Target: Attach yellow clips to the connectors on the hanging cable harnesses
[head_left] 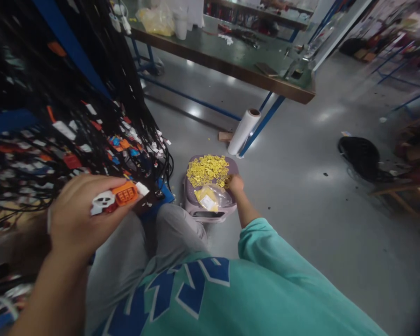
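My left hand [79, 214], raised on the left, is closed around an orange cable connector [126, 194] with several square openings in its face. A white connector [103, 201] sits beside it in the same grip, and a small white piece [142, 188] shows past the orange one. My right hand [235, 185] is down at the right edge of a heap of small yellow plastic clips [208, 169]. Its fingers are curled in among the clips; what they pinch is too small to make out. The clips lie on a purple-grey stool [189, 198], with a clear bag of yellow pieces [208, 198] in front of them.
Hanging black cables [133, 79] with white, orange and blue connectors crowd the left. A green-topped workbench [210, 49] spans the back, holding a plastic bag [157, 18] and a cup [181, 24]. A white film roll [244, 131] leans by its leg. A black object [359, 151] lies right.
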Motion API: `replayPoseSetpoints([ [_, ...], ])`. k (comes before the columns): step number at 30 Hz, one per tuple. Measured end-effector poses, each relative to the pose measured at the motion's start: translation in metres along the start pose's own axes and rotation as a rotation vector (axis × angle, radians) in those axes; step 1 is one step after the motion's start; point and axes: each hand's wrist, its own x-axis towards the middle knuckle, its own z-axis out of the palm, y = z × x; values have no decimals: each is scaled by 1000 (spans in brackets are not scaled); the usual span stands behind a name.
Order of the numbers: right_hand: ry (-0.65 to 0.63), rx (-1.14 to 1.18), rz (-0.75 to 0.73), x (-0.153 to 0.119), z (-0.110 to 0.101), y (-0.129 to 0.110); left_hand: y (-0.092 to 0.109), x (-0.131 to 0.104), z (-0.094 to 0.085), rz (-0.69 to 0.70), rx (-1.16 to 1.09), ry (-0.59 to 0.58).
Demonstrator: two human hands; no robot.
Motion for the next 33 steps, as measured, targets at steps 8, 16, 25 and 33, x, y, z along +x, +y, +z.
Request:
replayPoseSetpoints([
  [8, 147, 294, -5, -18, -8, -5, 11, 0, 2, -134, 16, -26],
  [16, 62, 1059, -247, -79, -51, -99, 26, 3, 1, -346, -60, -52],
  [25, -126, 1085, -983, -240, -134, -194, 39, 7, -8, -420, -100, -50],
  [33, 109, 751, -1384, -257, -139, -216, 45, 10, -20, -402, -136, -88],
])
